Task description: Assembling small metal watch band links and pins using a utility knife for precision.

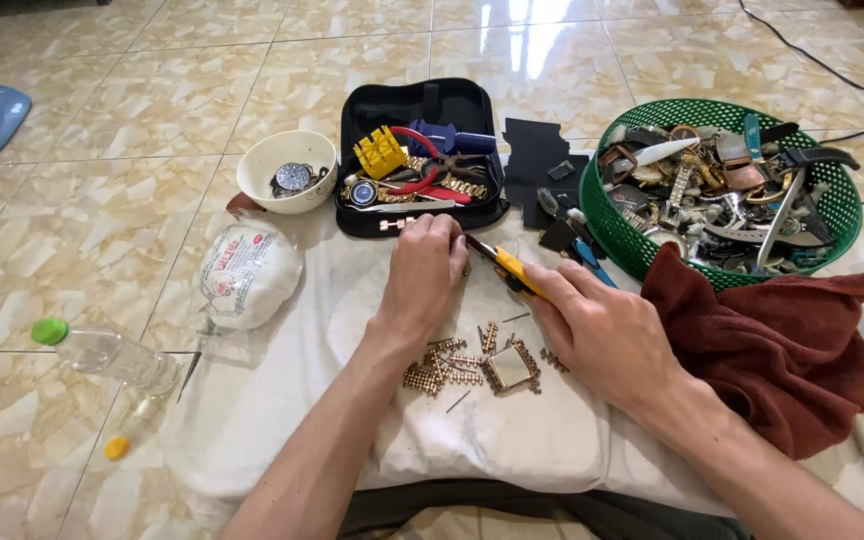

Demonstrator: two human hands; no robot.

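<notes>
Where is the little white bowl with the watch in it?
In the head view, the white bowl sits on the floor at upper left, just left of the open black tool case and above the white plastic bag.

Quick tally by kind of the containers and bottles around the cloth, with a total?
Basket: 1, green, full of watch parts
Bowl: 1, white, a watch inside
Case: 1, black, open, with tools
Bottles: 2, one with a green cap, one with a yellow cap
Total: 5
</notes>
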